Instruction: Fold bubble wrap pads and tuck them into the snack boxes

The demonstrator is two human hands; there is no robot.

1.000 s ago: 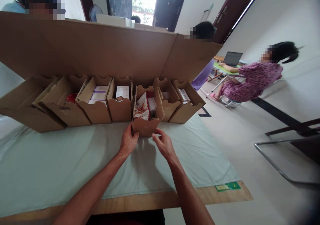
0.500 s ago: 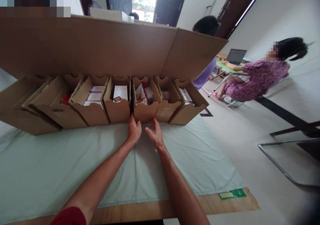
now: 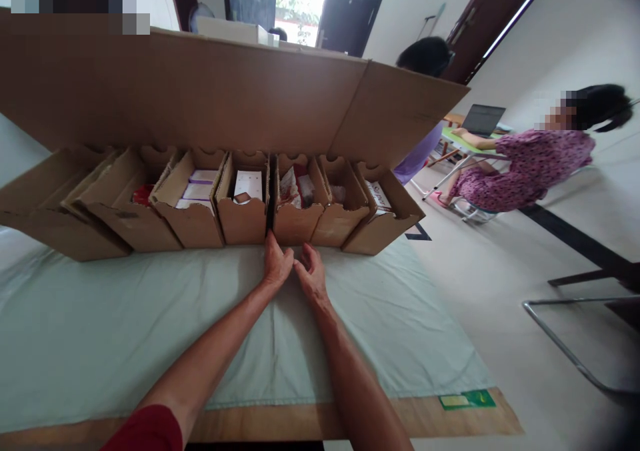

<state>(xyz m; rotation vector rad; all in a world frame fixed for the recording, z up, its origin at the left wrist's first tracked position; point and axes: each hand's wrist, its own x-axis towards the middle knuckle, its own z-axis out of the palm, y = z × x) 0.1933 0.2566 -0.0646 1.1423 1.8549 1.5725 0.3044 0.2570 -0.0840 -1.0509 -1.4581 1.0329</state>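
Cardboard bin (image 3: 295, 223) is sitting in a row of like bins on a pale green cloth (image 3: 100, 331), squeezed between a bin of white boxes (image 3: 243, 219) and another bin (image 3: 341, 221), with red and white packets (image 3: 291, 187) lying inside it. Left hand (image 3: 277, 264) is lying flat on the cloth, fingertips touching the bin's lower front edge, grasping nothing. Right hand (image 3: 311, 274) is resting just beside it, fingers loosely curled and empty, just short of the bin. A tall cardboard sheet (image 3: 200, 97) is standing behind the row. Off to the right, a seated person (image 3: 520, 164) is facing a laptop (image 3: 483, 119).
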